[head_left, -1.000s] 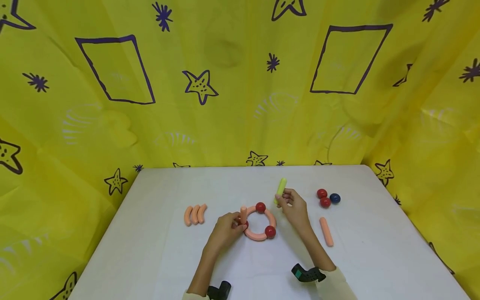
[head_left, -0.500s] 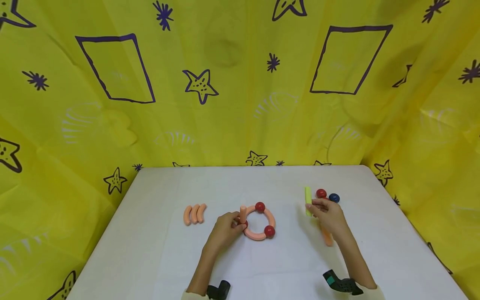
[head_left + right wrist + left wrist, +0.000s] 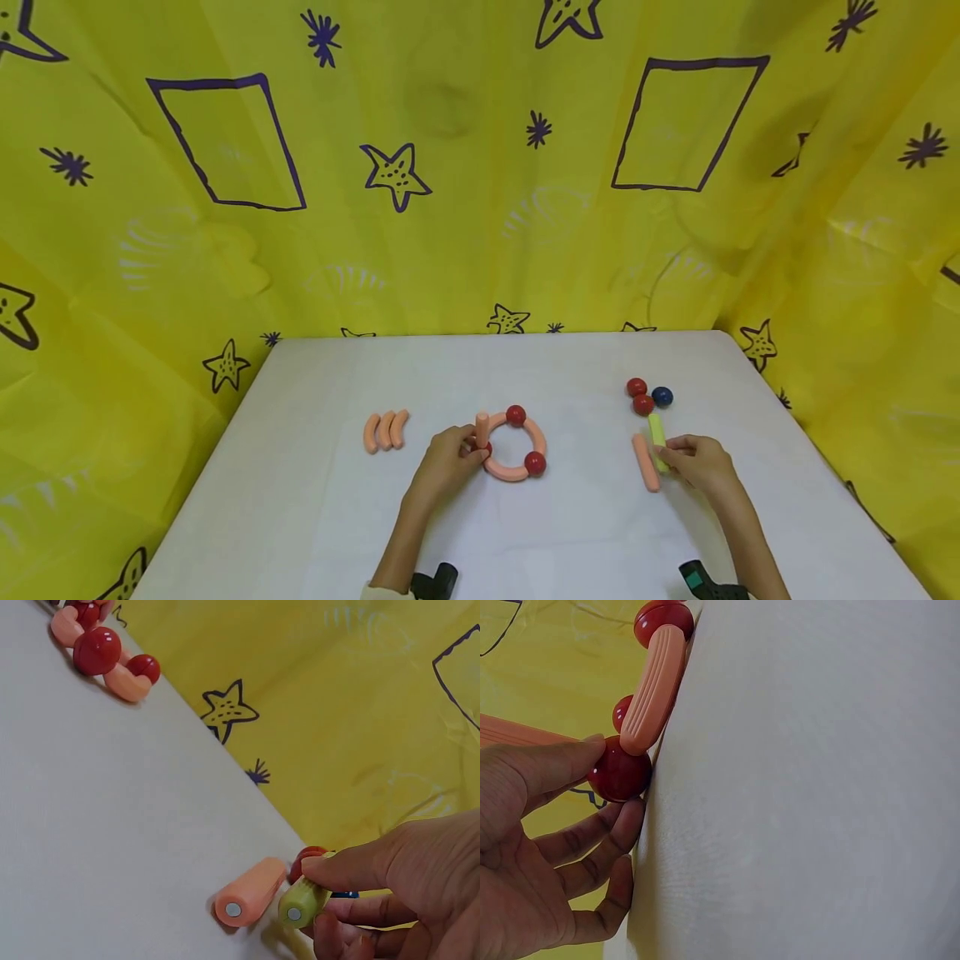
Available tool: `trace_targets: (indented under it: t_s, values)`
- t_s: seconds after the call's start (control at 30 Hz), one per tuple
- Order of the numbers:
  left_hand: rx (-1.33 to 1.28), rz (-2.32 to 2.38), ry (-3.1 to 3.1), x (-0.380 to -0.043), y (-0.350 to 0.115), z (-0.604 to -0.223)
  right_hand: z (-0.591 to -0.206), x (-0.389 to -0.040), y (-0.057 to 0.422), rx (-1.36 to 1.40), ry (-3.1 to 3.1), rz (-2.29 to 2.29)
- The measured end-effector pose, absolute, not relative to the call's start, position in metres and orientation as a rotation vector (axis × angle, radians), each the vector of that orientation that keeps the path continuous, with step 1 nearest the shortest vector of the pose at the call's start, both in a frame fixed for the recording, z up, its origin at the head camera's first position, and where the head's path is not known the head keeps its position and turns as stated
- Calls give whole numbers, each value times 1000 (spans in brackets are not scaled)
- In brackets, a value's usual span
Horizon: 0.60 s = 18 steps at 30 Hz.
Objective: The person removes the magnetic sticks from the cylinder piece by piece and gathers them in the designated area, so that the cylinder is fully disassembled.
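Observation:
At the left of a ring of curved peach rods [image 3: 508, 473] and red balls [image 3: 515, 415], my left hand [image 3: 444, 464] pinches a red magnetic ball [image 3: 621, 772] between thumb and fingers. A straight peach rod [image 3: 482, 428] stands up from that ball. Over to the right, my right hand [image 3: 703, 468] holds a yellow-green magnetic rod [image 3: 656, 429] by thumb and fingers, beside a straight peach rod [image 3: 646, 463]. A round metal end shows on both of these rods in the right wrist view. Whether the yellow-green rod touches the table cannot be told.
Behind the right hand, two loose red balls [image 3: 637, 387] and a dark blue ball [image 3: 662, 396] are grouped. Three curved peach rods [image 3: 386, 431] lie side by side at the left. A yellow patterned curtain [image 3: 450, 250] borders the white table [image 3: 330, 517].
My right hand has carried the yellow-green rod rightward and down, from near the ring to beside the straight peach rod. The left hand stays on the ring's red ball.

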<state>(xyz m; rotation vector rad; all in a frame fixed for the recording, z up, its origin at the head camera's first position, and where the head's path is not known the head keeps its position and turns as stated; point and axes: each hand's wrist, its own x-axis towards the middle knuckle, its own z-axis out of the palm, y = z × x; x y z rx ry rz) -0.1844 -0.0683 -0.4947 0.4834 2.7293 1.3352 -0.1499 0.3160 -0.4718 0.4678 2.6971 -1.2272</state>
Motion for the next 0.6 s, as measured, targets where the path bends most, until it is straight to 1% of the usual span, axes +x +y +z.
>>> trace_targets:
  t_s: [0.23,0.6]
  values:
    - [471,1333,2723,-184,-68,-495,-481,-148,317,455,2678,-1194]
    - [462,1319,2732,-183,-69,-494,-480,-146,315,446,2671,-1182]
